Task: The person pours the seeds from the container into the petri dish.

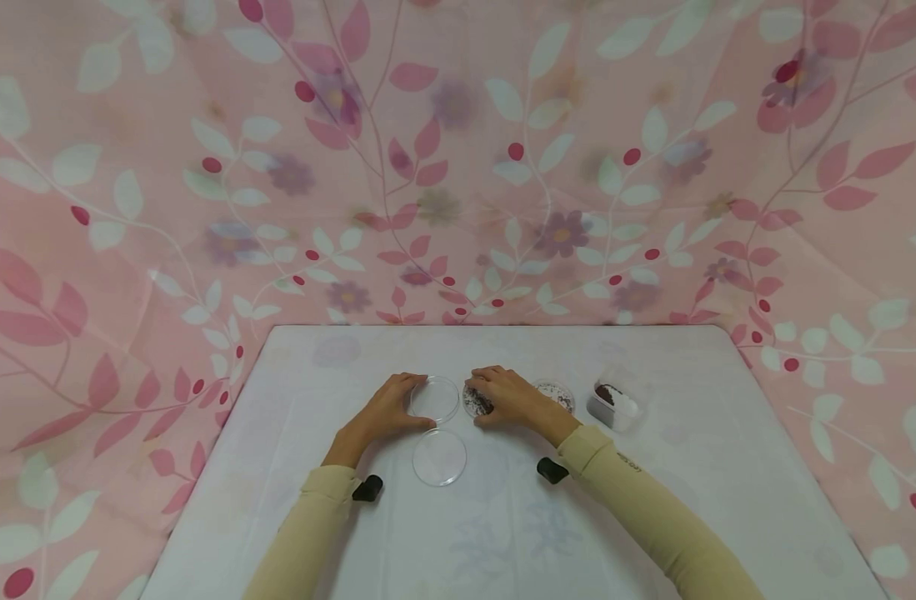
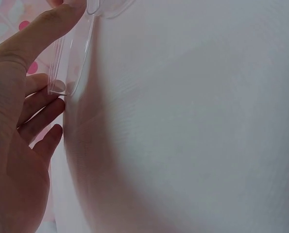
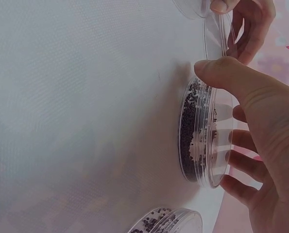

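Observation:
My left hand [image 1: 392, 408] grips an empty clear petri dish [image 1: 437, 398] on the white table, thumb on its near rim and fingers on its far rim. In the left wrist view the thumb [image 2: 47, 26] and fingers pinch the clear dish's wall [image 2: 71, 58]. Just to the right, my right hand [image 1: 508, 397] holds a petri dish of dark seeds [image 1: 475, 402]. The right wrist view shows the thumb [image 3: 231, 80] and fingers curled round that seed dish [image 3: 195, 141], which rests on the cloth.
A second empty clear dish [image 1: 438, 457] lies nearer me. Another dish with seeds [image 1: 557, 393] and a small clear tub of dark material [image 1: 615, 404] stand to the right. A floral pink curtain [image 1: 458, 167] hangs behind the table edges [image 1: 495, 327].

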A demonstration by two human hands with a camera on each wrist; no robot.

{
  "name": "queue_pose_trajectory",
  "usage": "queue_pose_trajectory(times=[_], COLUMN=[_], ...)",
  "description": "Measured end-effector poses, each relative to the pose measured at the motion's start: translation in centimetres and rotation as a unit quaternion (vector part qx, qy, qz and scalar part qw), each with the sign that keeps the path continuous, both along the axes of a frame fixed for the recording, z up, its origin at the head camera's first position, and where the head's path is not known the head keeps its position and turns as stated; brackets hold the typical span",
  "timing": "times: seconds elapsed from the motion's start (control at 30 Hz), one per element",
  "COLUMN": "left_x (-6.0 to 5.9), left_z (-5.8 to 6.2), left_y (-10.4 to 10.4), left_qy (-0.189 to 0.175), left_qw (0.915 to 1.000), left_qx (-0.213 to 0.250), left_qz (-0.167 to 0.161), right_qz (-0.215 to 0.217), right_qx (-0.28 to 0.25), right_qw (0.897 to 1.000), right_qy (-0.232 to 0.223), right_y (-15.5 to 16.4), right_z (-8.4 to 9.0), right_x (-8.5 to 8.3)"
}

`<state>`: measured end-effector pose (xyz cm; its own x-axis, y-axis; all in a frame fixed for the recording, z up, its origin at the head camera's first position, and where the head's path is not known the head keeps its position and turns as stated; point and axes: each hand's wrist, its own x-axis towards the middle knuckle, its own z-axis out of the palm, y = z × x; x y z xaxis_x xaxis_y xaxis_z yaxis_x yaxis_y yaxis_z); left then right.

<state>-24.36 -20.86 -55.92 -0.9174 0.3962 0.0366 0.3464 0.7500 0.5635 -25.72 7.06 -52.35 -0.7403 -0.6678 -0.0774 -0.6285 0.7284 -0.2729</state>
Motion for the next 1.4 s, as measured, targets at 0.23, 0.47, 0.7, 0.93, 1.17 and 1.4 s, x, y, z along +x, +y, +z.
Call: queue_pose_trajectory(times=[0.23, 0.47, 0.7, 0.93, 1.17, 1.4], left_x=[0.2, 0.2, 0.0, 0.0, 0.1, 0.0], left_z=[-0.3, -0.3, -0.4, -0.4, -0.1, 0.0], left_y=[0.1, -0.1, -0.2, 0.0, 0.3, 0.4], left_qy=[0.002, 0.007, 0.004, 0.004, -0.001, 0.004], left_qw=[1.0000, 0.9999, 1.0000, 1.0000, 1.0000, 1.0000], left_qx=[0.002, 0.004, 0.008, 0.005, 0.007, 0.005], left_qz=[0.002, 0.006, 0.003, 0.002, 0.000, 0.002], right_qz=[0.000, -0.031, -0.059, -0.099, -0.153, -0.208], right_qx=[-0.003, -0.042, -0.111, -0.155, -0.168, -0.181], right_qw=[1.000, 0.999, 0.990, 0.979, 0.969, 0.957], right_qy=[-0.001, 0.012, 0.061, 0.087, 0.102, 0.086], right_y=[0.3, 2.0, 5.8, 10.8, 15.8, 19.6], right_z=[0.0, 1.6, 3.6, 4.9, 4.8, 3.3], right_x=[0.3, 0.7, 1.0, 1.5, 2.7, 4.5])
